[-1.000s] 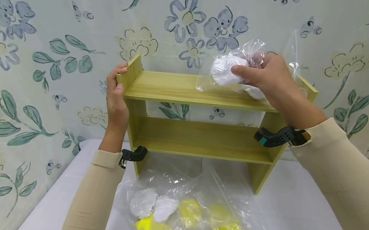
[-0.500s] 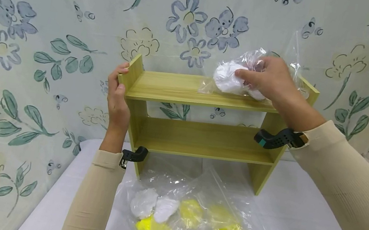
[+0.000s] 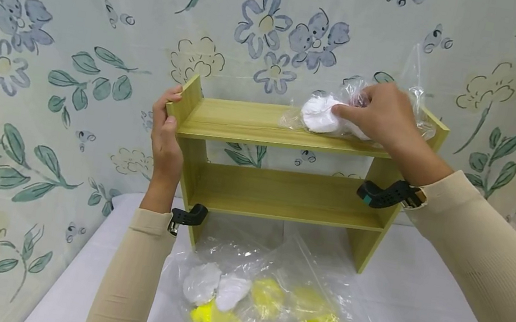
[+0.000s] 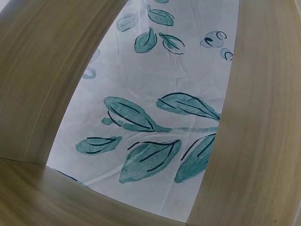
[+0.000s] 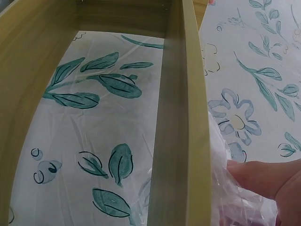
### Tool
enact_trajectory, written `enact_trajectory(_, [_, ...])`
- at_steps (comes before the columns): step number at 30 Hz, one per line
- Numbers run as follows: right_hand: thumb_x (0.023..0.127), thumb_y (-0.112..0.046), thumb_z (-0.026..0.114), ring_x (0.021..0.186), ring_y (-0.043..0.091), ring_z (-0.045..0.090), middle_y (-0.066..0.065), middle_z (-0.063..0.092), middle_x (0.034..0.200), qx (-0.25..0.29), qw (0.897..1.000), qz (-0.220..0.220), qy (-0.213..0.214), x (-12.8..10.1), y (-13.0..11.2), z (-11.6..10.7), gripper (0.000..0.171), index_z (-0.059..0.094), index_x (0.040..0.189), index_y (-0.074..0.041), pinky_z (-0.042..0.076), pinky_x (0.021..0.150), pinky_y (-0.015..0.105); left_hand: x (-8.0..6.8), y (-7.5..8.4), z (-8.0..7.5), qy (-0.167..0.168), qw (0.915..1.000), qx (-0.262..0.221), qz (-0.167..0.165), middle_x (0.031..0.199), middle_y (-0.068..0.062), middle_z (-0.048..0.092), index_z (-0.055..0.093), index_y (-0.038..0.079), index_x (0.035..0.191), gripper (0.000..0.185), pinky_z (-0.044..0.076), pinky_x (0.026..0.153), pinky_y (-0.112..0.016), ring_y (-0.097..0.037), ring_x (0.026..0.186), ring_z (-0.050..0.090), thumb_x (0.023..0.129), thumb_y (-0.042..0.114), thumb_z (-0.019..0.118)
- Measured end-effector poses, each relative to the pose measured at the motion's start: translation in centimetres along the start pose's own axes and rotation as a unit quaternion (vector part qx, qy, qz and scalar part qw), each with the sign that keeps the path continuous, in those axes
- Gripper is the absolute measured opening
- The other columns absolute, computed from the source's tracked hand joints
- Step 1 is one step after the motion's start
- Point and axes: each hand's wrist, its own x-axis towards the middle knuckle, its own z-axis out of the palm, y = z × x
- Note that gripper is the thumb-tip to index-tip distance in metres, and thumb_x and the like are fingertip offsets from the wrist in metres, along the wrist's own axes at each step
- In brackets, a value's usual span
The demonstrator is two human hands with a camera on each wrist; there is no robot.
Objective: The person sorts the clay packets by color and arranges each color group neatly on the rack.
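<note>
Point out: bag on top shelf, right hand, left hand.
bag on top shelf (image 3: 319,115), head view, on the white lump inside.
right hand (image 3: 383,116), head view, back of the hand.
left hand (image 3: 166,137), head view, back of the hand.

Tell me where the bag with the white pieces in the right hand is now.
In the head view the clear bag lies on the right end of the wooden shelf's top board, held by the right hand.

1. My left wrist view is framed by shelf (image 4: 254,141) boards at 3, 6 and 9 o'clock.
2. Between them shows the cloth (image 4: 155,108), white with teal leaves, blue flowers toward 1 o'clock.
</note>
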Motion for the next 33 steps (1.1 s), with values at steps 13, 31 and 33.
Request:
enact_trajectory(13, [0.083, -0.049, 0.068, 0.074, 0.024, 0.045, 0.009, 0.046, 0.072, -0.025, 1.000, -0.005, -0.009, 0.0, 0.4, 0.1, 0.050, 0.054, 0.072, -0.002, 0.034, 0.060, 0.034, 0.0, -0.2, 0.0, 0.003, 1.0000, 0.002, 0.001, 0.139, -0.031, 0.039, 0.038, -0.016, 0.119, 0.039, 0.026, 0.111, -0.038, -0.030, 0.133, 0.037, 0.089, 0.004, 0.024])
enact_trajectory(31, [0.087, -0.052, 0.061, 0.105, 0.030, 0.052, 0.016, 0.062, 0.121, 0.025, 0.999, -0.019, 0.007, -3.2, 1.4, -2.5, 0.061, 0.063, 0.127, -0.006, 0.042, 0.081, 0.040, 0.2, -0.3, 0.1, 0.009, 0.9999, -0.007, 0.006, 0.138, -0.032, 0.040, 0.037, -0.019, 0.118, 0.040, 0.027, 0.111, -0.039, -0.032, 0.132, 0.038, 0.088, 0.004, 0.024])
enact_trajectory(33, [0.087, -0.053, 0.061, 0.103, 0.027, 0.052, 0.014, 0.062, 0.119, 0.034, 0.999, -0.016, 0.014, -4.0, 1.7, -2.6, 0.060, 0.065, 0.125, -0.007, 0.042, 0.078, 0.036, 0.2, -0.2, 0.2, 0.010, 0.9999, -0.008, 0.005, 0.138, -0.032, 0.040, 0.037, -0.019, 0.118, 0.040, 0.027, 0.111, -0.039, -0.032, 0.132, 0.038, 0.088, 0.004, 0.024])
